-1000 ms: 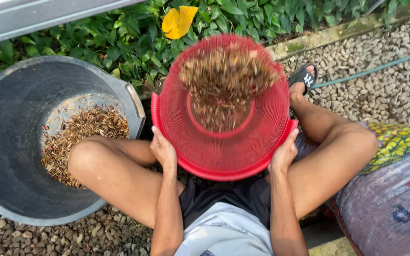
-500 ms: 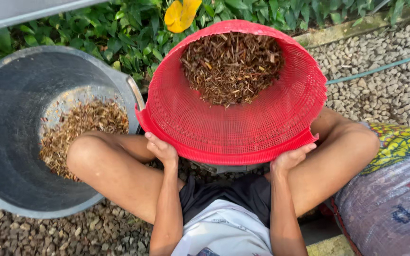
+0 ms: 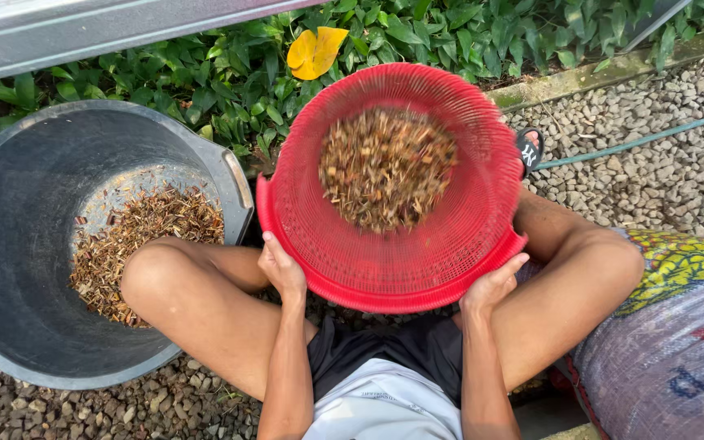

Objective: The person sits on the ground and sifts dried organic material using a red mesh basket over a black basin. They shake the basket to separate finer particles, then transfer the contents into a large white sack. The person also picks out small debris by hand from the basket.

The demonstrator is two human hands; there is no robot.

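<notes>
A round red mesh basket (image 3: 450, 253) is held tilted above my lap, its far side raised. Brown chopped plant bits (image 3: 385, 167) are bunched in its middle. My left hand (image 3: 281, 267) grips the near left rim. My right hand (image 3: 492, 285) grips the near right rim. To my left stands a large grey tub (image 3: 22, 212) with more of the same brown bits (image 3: 144, 236) on its bottom, partly hidden behind my left knee (image 3: 156, 277).
Gravel (image 3: 662, 163) covers the ground, with a green hose (image 3: 637, 140) across it. Leafy green plants (image 3: 230, 73) and a yellow leaf (image 3: 313, 50) grow beyond the basket. A woven sack (image 3: 678, 358) lies at my right. A black sandal (image 3: 530, 151) peeks past the rim.
The basket has been shaken: it tipped up, then dropped and turned back, and the brown bits slid from its far edge toward its middle. Both hands kept their grip.
</notes>
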